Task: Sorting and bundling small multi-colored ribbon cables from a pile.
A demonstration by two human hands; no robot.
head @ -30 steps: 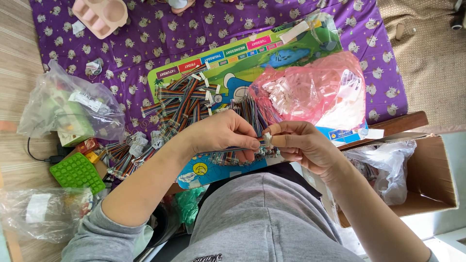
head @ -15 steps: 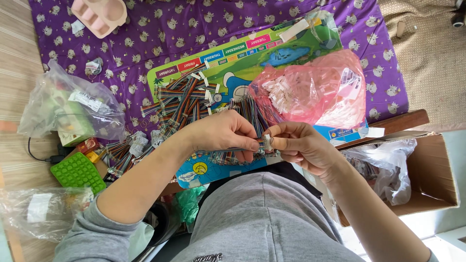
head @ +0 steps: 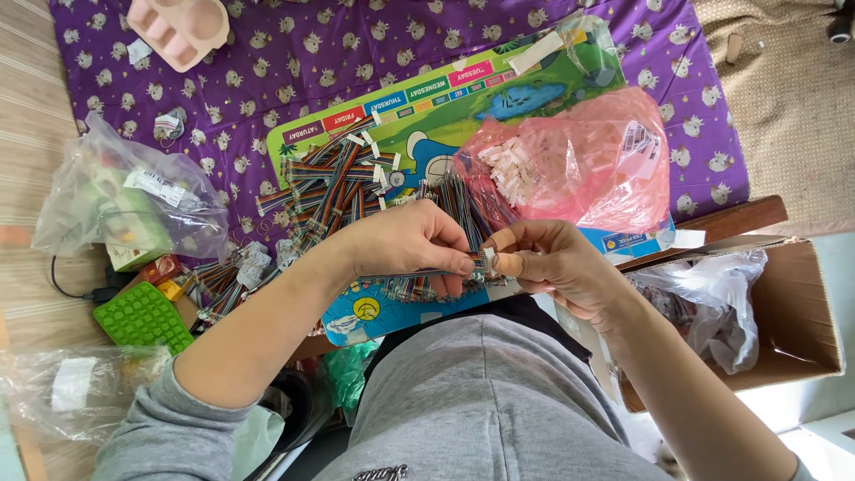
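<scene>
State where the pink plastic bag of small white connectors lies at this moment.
In the head view the pink plastic bag lies right of centre on the colourful board, just above the right hand and beside the pile of multicoloured ribbon wires.

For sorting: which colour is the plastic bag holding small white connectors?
Translucent pink plastic bag, clearest in the head view.

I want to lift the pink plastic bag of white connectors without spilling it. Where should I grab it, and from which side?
Grip the pink bag by its gathered edge near the white label, coming from the far right, away from both hands. The film is loose and crinkled, so it pinches easily there. The white connectors lie heaped toward the opposite end, so they would likely hang below the grip. Where its opening is, I cannot tell.
</scene>
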